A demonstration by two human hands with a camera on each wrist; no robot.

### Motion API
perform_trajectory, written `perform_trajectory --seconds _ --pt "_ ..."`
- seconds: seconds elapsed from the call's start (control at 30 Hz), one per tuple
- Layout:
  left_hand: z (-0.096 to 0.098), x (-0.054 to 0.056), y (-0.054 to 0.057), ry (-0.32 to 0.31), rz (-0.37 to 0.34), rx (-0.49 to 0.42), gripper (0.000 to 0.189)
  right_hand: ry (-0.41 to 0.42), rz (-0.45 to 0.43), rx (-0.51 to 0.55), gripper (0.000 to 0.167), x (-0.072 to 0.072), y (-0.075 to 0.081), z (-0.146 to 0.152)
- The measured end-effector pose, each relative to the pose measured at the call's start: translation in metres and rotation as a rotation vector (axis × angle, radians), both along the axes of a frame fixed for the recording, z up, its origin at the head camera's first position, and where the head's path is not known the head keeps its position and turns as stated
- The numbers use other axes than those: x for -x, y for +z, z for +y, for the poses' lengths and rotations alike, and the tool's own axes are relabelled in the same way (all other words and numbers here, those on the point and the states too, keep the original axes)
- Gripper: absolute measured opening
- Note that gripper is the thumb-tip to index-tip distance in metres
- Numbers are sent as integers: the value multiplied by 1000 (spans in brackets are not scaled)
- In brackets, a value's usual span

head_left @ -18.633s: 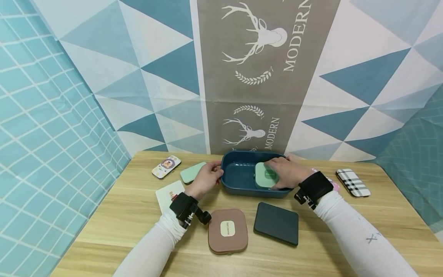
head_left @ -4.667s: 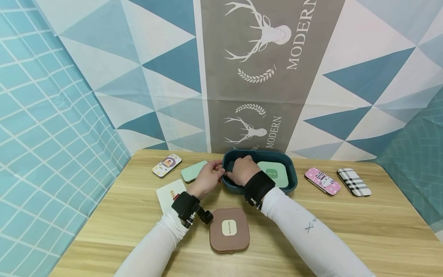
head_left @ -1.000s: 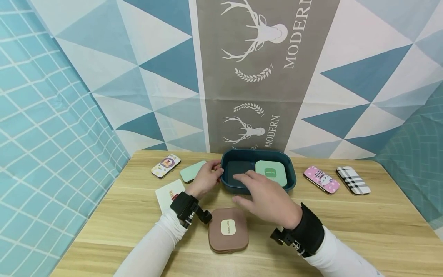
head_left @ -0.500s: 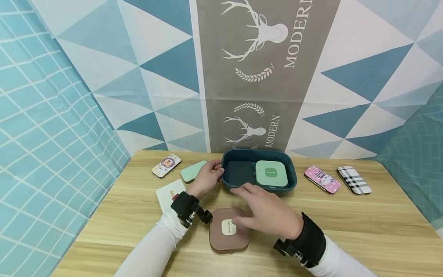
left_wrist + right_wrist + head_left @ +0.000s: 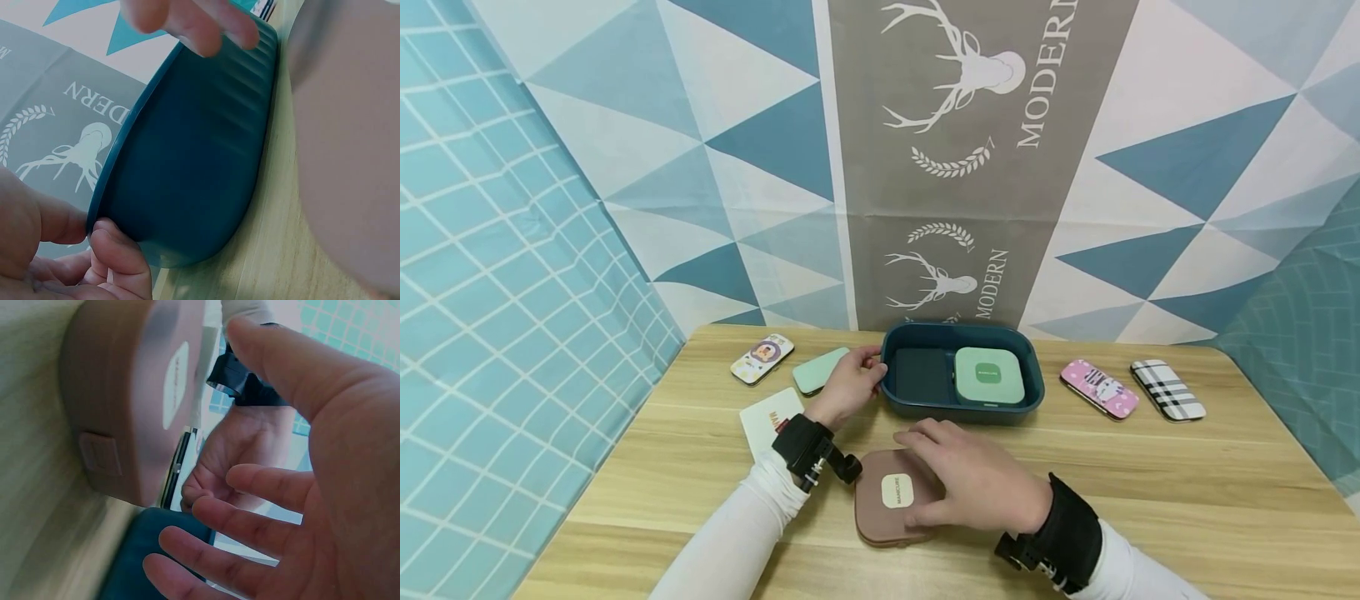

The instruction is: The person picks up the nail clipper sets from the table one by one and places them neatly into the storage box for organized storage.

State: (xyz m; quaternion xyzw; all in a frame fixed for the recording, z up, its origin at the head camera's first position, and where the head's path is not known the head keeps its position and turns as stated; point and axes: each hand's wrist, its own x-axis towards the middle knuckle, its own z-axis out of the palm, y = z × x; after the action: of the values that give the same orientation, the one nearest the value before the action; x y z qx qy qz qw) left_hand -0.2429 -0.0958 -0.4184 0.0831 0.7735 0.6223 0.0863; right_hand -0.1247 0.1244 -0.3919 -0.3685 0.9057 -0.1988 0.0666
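Note:
My left hand (image 5: 846, 385) pinches the left rim of a dark blue plastic bin (image 5: 962, 412) between thumb and finger, as the left wrist view shows up close. Inside the bin, a flat black case (image 5: 917, 375) lies at the left and a mint-green manicure case (image 5: 988, 377) at the right. My right hand (image 5: 981, 477) hovers with spread fingers over the right side of a brown square manicure case (image 5: 887, 521) in front of the bin. In the right wrist view nothing is between its fingers, and the brown case (image 5: 112, 394) shows its side tab.
Left of the bin lie a mint-green slim case (image 5: 818, 372), a white case with a cartoon print (image 5: 762, 359) and a cream case (image 5: 766, 419), partly behind my left wrist. To the right are a pink patterned case (image 5: 1099, 389) and a plaid case (image 5: 1167, 390). A patterned backdrop stands behind.
The black case has gone from the table into the bin's left side. My right hand let go there and drew back over the brown case. My left hand stays at the rim.

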Motion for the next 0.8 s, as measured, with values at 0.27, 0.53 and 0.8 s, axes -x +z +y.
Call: perform_trajectory --seconds 0.27,0.53,0.8 --pt "0 1 -1 -8 0 -1 45 61 51 -7 98 -4 -13 -3" --pt "-1 2 -3 -13 3 -7 45 91 14 -13 98 -4 -20 -5" --pt "-1 2 -2 -15 11 -10 45 107 -33 -8 99 -1 -25 -6"
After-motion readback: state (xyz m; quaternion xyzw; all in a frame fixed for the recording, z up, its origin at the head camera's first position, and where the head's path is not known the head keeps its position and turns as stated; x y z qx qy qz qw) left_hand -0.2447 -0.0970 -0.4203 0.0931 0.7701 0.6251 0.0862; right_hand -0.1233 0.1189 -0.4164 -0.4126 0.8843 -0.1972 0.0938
